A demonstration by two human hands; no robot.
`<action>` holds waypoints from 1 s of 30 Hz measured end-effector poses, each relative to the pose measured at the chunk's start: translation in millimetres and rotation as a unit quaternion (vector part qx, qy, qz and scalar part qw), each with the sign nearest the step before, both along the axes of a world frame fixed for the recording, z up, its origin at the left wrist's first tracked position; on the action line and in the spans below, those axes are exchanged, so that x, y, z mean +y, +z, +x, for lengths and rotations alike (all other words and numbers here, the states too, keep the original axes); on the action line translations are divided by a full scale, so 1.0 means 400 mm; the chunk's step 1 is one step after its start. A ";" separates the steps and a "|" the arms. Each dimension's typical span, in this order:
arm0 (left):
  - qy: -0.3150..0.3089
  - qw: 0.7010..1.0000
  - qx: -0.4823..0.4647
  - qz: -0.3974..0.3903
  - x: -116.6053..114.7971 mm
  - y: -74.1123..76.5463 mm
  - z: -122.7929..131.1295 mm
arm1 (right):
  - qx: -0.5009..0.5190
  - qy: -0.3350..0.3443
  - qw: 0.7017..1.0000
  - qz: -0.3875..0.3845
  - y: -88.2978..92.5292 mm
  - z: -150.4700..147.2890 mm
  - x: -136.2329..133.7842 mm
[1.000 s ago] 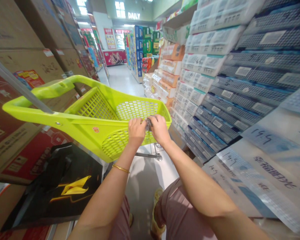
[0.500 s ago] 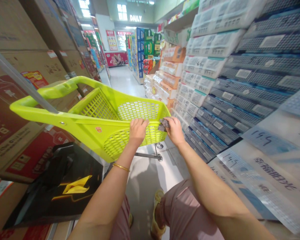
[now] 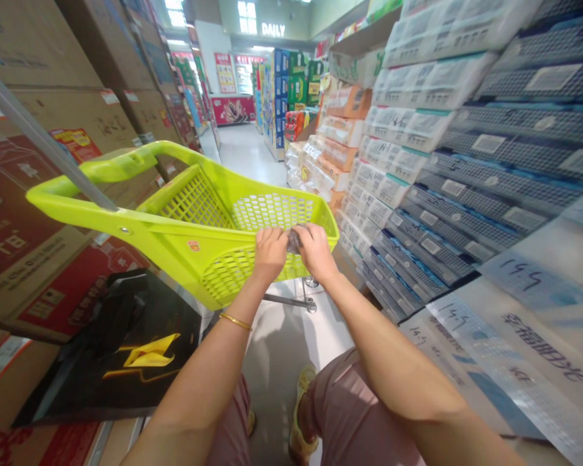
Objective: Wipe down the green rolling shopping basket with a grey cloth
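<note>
A lime-green shopping cart stands sideways in front of me, its handle to the left and its basket's front end to the right. My left hand is closed over the near rim of the basket. Just right of it, my right hand presses a crumpled grey-brown cloth on the same rim. The two hands are close together, with the cloth between them. Part of the cloth is hidden under my right fingers. A small red sticker is on the cart's side.
Stacked cardboard boxes rise on the left, with a black bag lying below the cart handle. On the right stand piled tissue packs and white cartons with handwritten prices. A tiled aisle runs ahead between shelves.
My right hand has slid left along the rim with the cloth, from near the basket's front corner to beside my left hand. My left hand keeps its place on the rim.
</note>
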State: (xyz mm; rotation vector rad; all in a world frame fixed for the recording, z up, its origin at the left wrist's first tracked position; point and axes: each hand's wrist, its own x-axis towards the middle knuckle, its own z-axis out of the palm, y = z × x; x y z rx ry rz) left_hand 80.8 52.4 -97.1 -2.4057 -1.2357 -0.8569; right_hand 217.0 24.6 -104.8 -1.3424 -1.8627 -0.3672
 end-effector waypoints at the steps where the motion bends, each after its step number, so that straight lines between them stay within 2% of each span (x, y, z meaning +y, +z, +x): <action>1: -0.004 1.000 0.005 0.001 0.002 0.000 -0.003 | -0.008 0.010 1.000 -0.004 0.000 0.011 0.001; 8: -0.026 0.999 0.008 0.017 0.023 -0.018 -0.014 | 0.030 -0.011 0.999 -0.028 -0.015 0.132 -0.011; 12: -0.035 0.999 0.002 0.019 0.029 -0.025 -0.015 | 0.059 -0.008 0.998 -0.031 -0.017 0.164 -0.017; 17: -0.067 0.997 -0.007 0.029 0.013 -0.029 -0.032 | 0.066 -0.010 0.997 -0.029 -0.005 0.145 -0.019; 21: -0.075 0.995 -0.015 0.070 -0.023 -0.053 -0.049 | 0.063 0.017 0.997 -0.034 0.005 0.117 -0.018; 25: -0.031 0.997 0.004 0.071 -0.058 -0.089 -0.053 | 0.065 0.037 0.997 -0.029 0.010 0.089 -0.015; 30: 0.025 0.999 0.033 0.026 -0.074 -0.126 -0.044 | 0.069 0.040 0.996 -0.027 0.013 0.071 -0.013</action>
